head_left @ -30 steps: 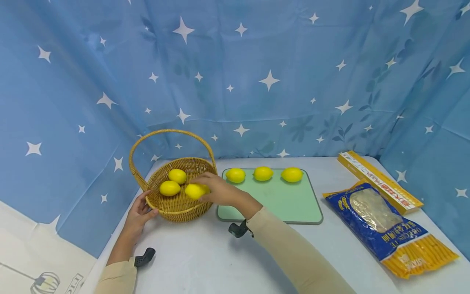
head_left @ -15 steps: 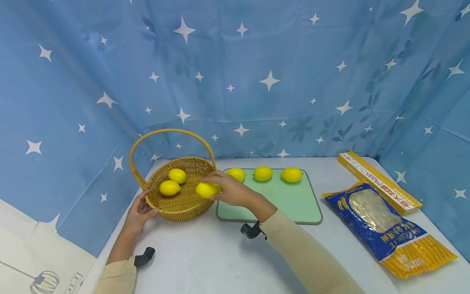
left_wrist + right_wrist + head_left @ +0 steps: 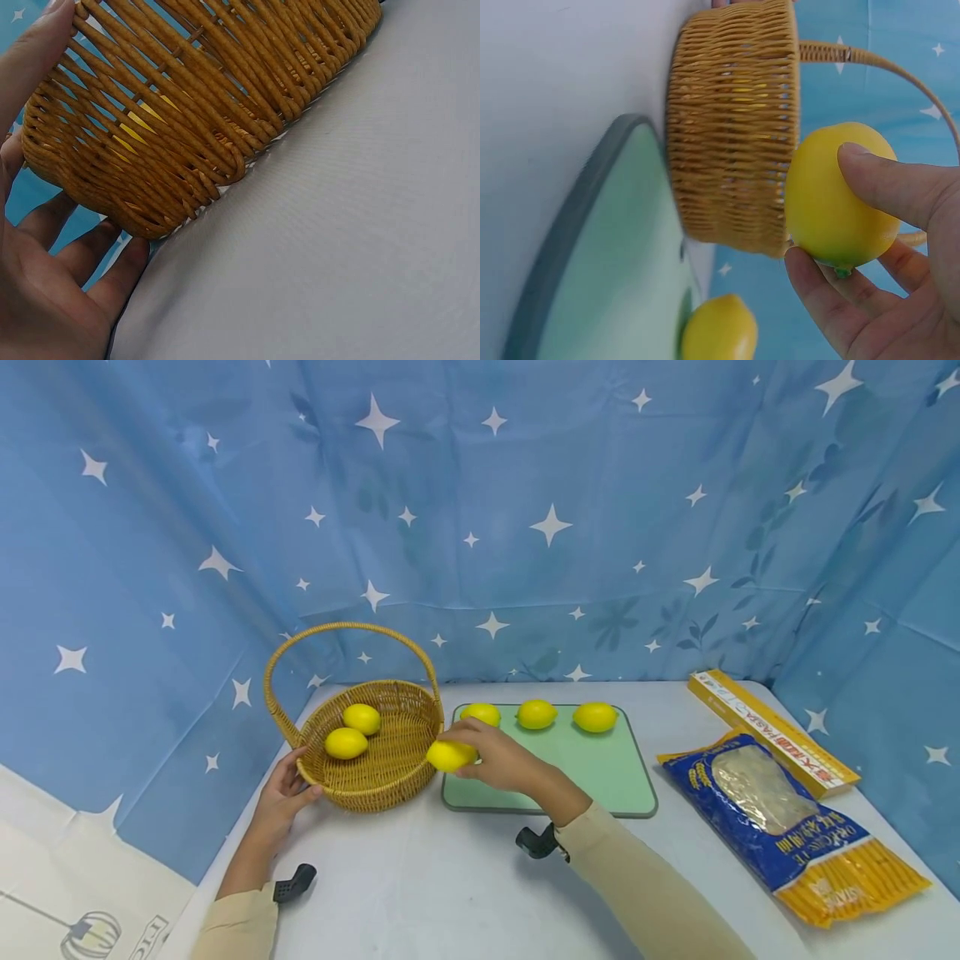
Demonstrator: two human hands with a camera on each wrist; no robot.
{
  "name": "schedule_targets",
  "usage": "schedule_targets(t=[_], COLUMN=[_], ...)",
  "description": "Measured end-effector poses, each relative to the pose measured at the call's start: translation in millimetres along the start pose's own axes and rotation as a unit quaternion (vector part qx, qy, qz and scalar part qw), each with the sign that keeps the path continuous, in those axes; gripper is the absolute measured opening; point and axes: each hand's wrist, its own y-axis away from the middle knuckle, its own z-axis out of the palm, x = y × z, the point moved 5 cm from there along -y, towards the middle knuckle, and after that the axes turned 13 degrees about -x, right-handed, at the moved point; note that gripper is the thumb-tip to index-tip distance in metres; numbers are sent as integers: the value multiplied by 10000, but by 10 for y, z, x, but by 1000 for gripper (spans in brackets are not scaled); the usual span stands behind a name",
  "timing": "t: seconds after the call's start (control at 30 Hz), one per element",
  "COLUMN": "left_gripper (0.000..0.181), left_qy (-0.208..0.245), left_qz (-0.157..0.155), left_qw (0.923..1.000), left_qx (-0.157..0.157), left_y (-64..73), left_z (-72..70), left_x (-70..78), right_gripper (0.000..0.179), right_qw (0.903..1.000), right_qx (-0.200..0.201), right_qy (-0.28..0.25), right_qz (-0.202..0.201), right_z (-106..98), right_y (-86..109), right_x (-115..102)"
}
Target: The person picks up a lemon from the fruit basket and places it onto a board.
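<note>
My right hand [image 3: 510,764] pinches a yellow lemon [image 3: 450,756] between thumb and fingertips, just past the right rim of the wicker basket [image 3: 367,797]. In the right wrist view the held lemon [image 3: 836,199] shows a green stem end and overlaps the basket's rim. My left hand [image 3: 277,802] holds the basket's left side, thumb at the rim and fingers against the wall, as the left wrist view shows. Inside the basket lie two lemons, one [image 3: 362,718] behind the other [image 3: 346,743]. A green cutting board [image 3: 577,777] carries a row of lemons [image 3: 536,714] along its far edge.
The basket's tall arched handle [image 3: 348,627] stands upright. To the right lie a blue and yellow pasta bag [image 3: 780,818] and a long yellow box [image 3: 772,731] behind it. A blue star-patterned curtain [image 3: 480,527] closes off the back and sides of the white table [image 3: 405,885].
My right hand has carried the lemon rightward, from over the basket's inside to beyond its right rim, by the board. The left hand and basket have stayed in place.
</note>
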Motion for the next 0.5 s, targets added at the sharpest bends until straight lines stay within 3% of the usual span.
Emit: schedule_targets(t=[0.5], left_gripper=[80], left_qy=[-81], left_qz=[-251], left_qw=[9996], left_qx=[69], left_y=[-12], left_z=[-19], left_x=[-31], right_gripper=[60], right_qw=[9991], right_qx=[-158], right_qy=[-14], right_qz=[401], right_z=[207], right_y=[104], right_x=[326])
